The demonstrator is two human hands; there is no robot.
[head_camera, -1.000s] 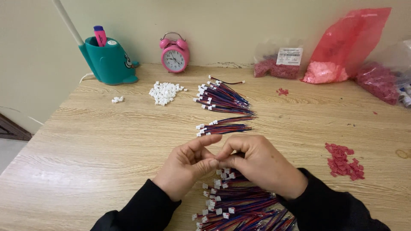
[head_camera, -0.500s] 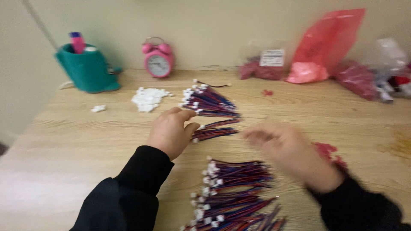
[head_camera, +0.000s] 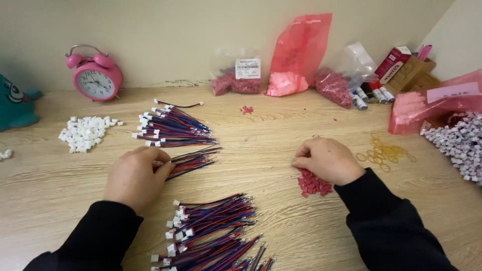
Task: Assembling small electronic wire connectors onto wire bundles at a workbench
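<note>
Left hand [head_camera: 134, 175] pinches a small wire bundle [head_camera: 193, 161] lying on the bench [head_camera: 261, 135]; light, floppy, best held near the plugs. Right hand [head_camera: 329, 159], fingers curled, rests on tiny red pieces [head_camera: 312, 184].

Long black fabric sleeves cover both arms right down to the wrists, plain and soft-looking, no cuffs or markings showing. The left hand [head_camera: 134, 176] and right hand [head_camera: 326, 159] are bare, no gloves, rings or watch.
</note>
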